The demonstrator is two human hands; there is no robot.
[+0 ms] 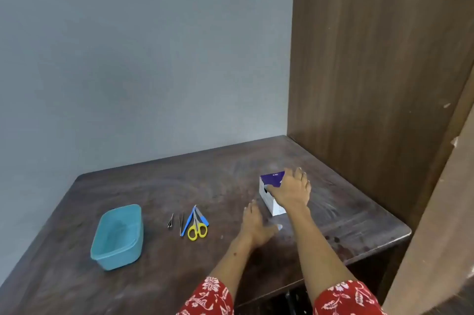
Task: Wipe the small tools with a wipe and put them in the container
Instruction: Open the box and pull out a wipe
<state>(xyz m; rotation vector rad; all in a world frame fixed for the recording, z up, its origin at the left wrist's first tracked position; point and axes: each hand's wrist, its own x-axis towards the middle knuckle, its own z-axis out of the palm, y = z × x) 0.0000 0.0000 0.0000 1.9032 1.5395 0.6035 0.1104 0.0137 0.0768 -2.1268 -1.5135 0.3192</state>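
Note:
A white wipe box (pixel 269 199) with a purple top stands at the right of the dark wooden table (pixel 166 181). My right hand (pixel 291 191) lies over its top with the fingers spread and straight. My left hand (pixel 255 225) rests flat on the table just in front of the box and holds nothing. The small tools lie in a row at the middle: small tweezers (pixel 170 221), longer tweezers (pixel 181 223), a thin blue-handled tool (pixel 187 222), yellow-handled scissors (pixel 197 229) and a blue-handled file (pixel 203 217). A teal container (pixel 102 253) sits to their left, with nothing visible in it.
A tall brown wooden panel (pixel 372 70) rises along the table's right side. A pale wall (pixel 128 70) stands behind the table. The table's front right edge (pixel 379 248) drops off beside my right forearm.

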